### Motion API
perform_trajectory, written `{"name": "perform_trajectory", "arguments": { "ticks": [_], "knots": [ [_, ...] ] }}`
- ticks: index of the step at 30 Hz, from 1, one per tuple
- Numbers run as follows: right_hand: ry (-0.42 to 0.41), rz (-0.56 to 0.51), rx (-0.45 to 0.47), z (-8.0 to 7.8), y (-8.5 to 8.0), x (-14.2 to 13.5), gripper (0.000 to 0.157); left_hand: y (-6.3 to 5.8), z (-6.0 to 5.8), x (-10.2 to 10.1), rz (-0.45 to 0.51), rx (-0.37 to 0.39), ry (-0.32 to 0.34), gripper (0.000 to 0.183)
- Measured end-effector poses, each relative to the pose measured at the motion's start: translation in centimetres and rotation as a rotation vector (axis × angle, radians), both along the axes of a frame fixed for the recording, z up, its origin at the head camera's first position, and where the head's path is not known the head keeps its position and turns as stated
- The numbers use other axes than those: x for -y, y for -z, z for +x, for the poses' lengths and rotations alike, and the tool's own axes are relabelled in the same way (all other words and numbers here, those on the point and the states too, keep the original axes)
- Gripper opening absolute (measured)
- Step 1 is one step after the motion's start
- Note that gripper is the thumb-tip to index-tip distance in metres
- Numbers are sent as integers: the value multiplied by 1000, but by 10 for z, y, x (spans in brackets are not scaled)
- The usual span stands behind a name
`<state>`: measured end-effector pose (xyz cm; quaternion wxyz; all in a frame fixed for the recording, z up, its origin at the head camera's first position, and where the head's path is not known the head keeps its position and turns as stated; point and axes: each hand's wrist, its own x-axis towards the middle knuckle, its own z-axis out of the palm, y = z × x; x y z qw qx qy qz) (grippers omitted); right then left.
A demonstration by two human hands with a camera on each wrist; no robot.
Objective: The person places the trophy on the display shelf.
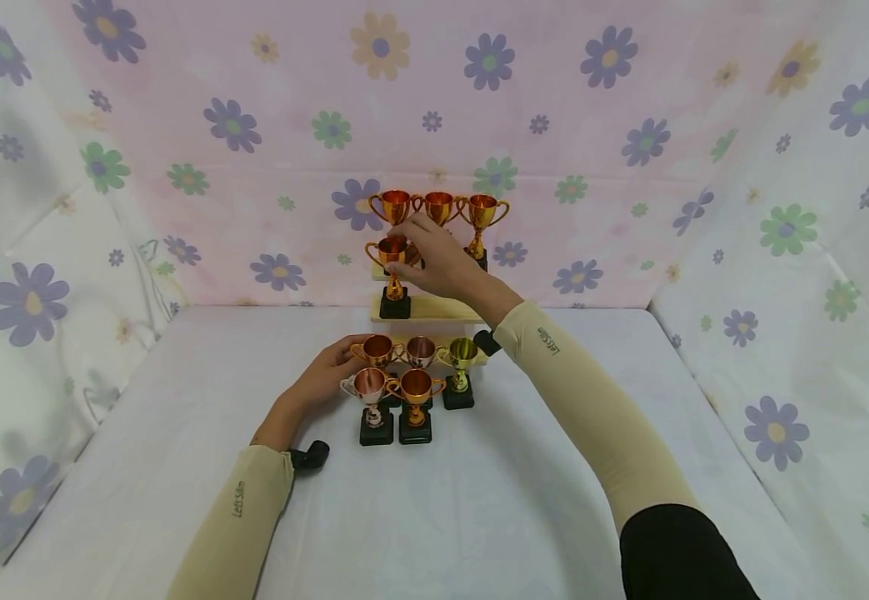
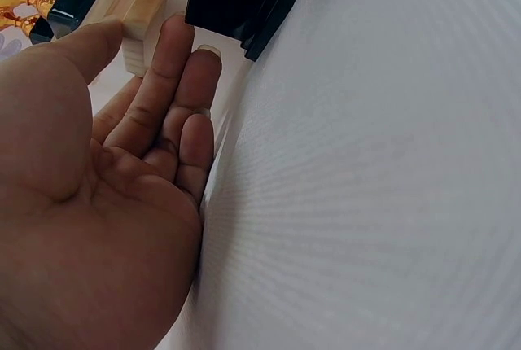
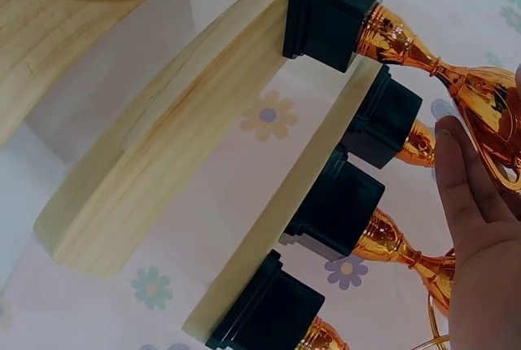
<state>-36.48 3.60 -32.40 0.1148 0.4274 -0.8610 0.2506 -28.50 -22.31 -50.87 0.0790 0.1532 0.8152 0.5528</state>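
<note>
My right hand (image 1: pixel 441 260) pinches the cup of an orange-gold trophy (image 1: pixel 395 287) between thumb and fingers. Its black base (image 3: pixel 335 15) meets the left end of the middle wooden shelf (image 1: pixel 434 308). Low at the left, my left hand (image 1: pixel 320 379) rests on its edge on the white cloth, fingers loosely extended, thumb tip at the stand's wooden end (image 2: pixel 146 8). Close to those fingertips stands a black trophy base (image 2: pixel 232 0). Beside this hand are a copper trophy (image 1: pixel 377 350), a rose-coloured trophy (image 1: pixel 421 352) and a yellow-gold trophy (image 1: pixel 461 358).
Three trophies (image 1: pixel 481 212) line the top shelf behind my right hand. In front of the stand, nearest me, are a pinkish silver trophy (image 1: pixel 376 408) and an orange trophy (image 1: pixel 415 408). Flowered cloth (image 1: pixel 569 125) hangs behind and at both sides of the white-covered table (image 1: pixel 539 467).
</note>
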Motion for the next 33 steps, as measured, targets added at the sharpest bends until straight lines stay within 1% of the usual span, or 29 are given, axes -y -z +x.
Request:
{"name": "perform_trajectory", "arguments": {
  "ticks": [5,8,11,15,19,23,27,30,33],
  "knots": [
    [-7,-6,-4,0,1,-3,52,1,-1,0,10,27,-8,48],
    [-25,-18,-16,1,0,-6,54,1,0,0,11,25,-7,48],
    [-33,-31,1,5,-2,-10,57,1,0,1,9,24,-11,48],
    [-34,-71,44,12,-2,-18,62,2,0,1,0,14,-10,47],
    [-46,-128,67,19,1,-29,63,2,0,1,-6,2,-1,47],
    [-55,-195,45,27,3,-40,62,0,2,0,-4,0,0,48],
    [-47,-230,21,32,8,-52,60,-2,2,-1,2,-4,-2,49],
    [-24,-234,13,36,15,-61,60,-1,1,0,-2,-8,-2,48],
    [-22,-261,12,42,23,-69,59,0,0,0,-4,-13,0,48]
  ]
}}
